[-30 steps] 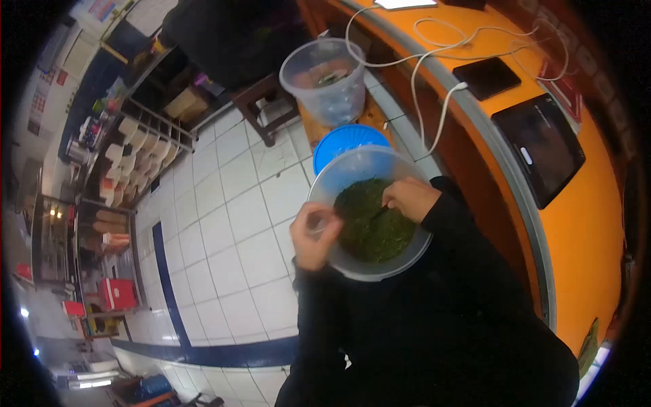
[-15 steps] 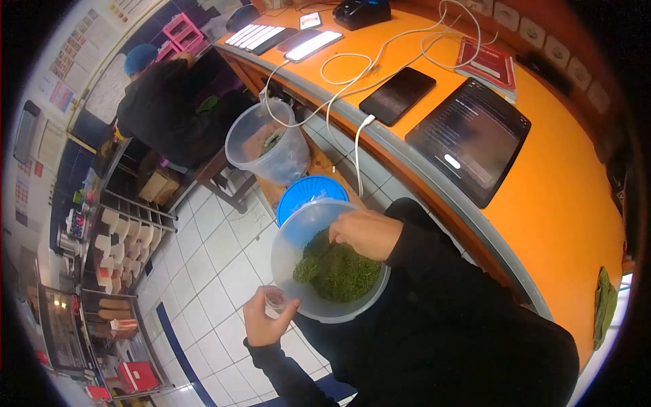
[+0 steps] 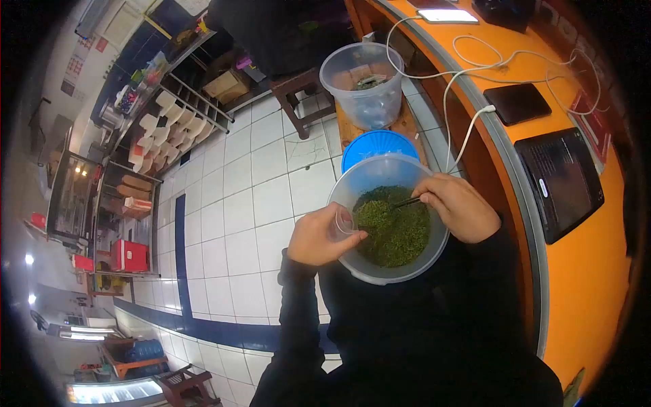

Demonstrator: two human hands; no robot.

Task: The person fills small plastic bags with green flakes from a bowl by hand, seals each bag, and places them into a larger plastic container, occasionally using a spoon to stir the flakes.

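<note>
A translucent plastic tub (image 3: pixel 437 251) in front of my body holds finely chopped green herbs (image 3: pixel 403 241). My right hand (image 3: pixel 462 205), at the tub's right rim, is closed on the dark handle of a spoon (image 3: pixel 408 201). The spoon's bowl is hidden under a heap of the green bits, left of the tub's middle. My left hand (image 3: pixel 317 237) grips a small clear plastic cup (image 3: pixel 344 221) at the left rim, tilted with its mouth toward the heaped spoon. What the cup contains I cannot make out.
Behind the tub, a blue lid (image 3: pixel 380 145) and another translucent bucket (image 3: pixel 363 102) rest on a wooden bench (image 3: pixel 409 125). An orange counter (image 3: pixel 580 285) on the right carries a tablet (image 3: pixel 560 182), phones (image 3: pixel 518 104) and white cables. A person in dark clothes (image 3: pixel 264 34) is beyond.
The view has swung left and down. My left hand has brought the cup over the tub's rim, near the herbs. My right hand has drawn back to the right, showing the spoon handle.
</note>
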